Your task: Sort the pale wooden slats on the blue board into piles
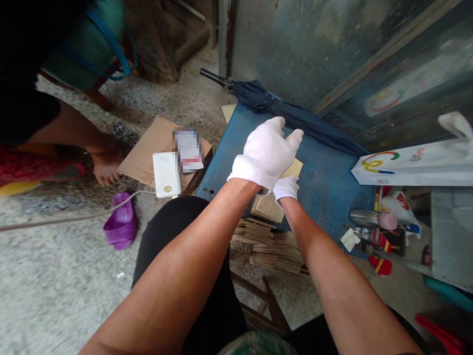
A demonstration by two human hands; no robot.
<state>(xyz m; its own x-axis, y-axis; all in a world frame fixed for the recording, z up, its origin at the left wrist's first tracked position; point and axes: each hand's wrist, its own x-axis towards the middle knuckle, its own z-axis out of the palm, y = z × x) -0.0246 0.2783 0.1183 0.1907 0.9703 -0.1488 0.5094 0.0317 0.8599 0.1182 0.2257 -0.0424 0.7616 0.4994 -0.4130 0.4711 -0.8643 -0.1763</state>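
Observation:
My left hand point(266, 150), in a white glove, is stretched over the blue surface point(318, 172), with its thumb and a fingertip apart. No object shows between those two. Just below and to its right, my right hand point(287, 189), also white-gloved, has its fingers curled at the edge of a thin pale wooden board point(294, 168). The left hand covers part of that board. More boards lie under and in front of the hands: a piece point(266, 208) at the near edge of the surface, and stacked thin boards point(279, 252) lower down.
A folded dark umbrella point(295, 116) lies along the far edge. At right are a white paper bag point(414, 162) and a metal flask point(364, 217). Leftward, a phone point(188, 150) and a white power bank point(167, 174) rest by cardboard point(144, 153); a purple slipper point(120, 224) and another person's foot point(107, 165) are nearby.

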